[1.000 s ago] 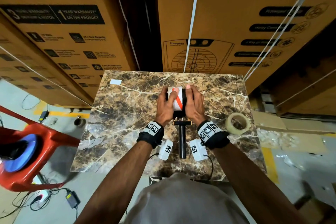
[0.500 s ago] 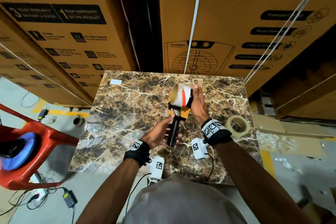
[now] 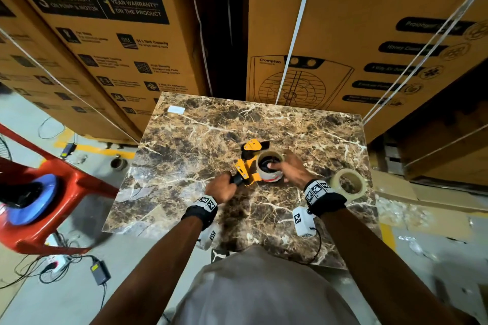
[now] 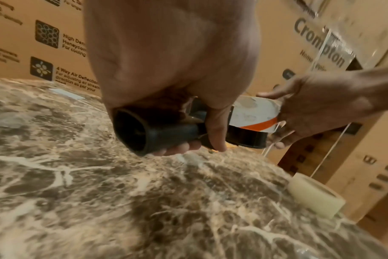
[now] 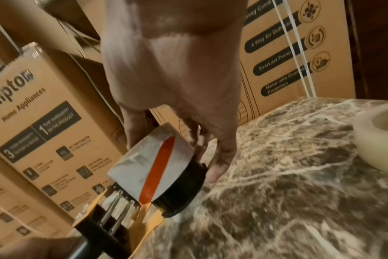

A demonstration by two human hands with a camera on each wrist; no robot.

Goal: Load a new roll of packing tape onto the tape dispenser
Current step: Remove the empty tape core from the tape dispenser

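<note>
Partly hidden by the right hand [image 3: 290,170], the roll [image 3: 269,167] tops the dispenser [image 3: 247,166].

The left hand [image 3: 221,188] is curled in a fist-like grip, forearm reaching from 6 o'clock. The right hand [image 3: 291,169], at its 3 o'clock, has fingers spread, curled downward.

Both forearms are bare. Each wrist wears a black strap [image 3: 201,212] with white square-code markers — under each hangs a small white camera box [image 3: 303,221] with a thin black cable. The shirt [image 3: 261,290] is grey.
</note>
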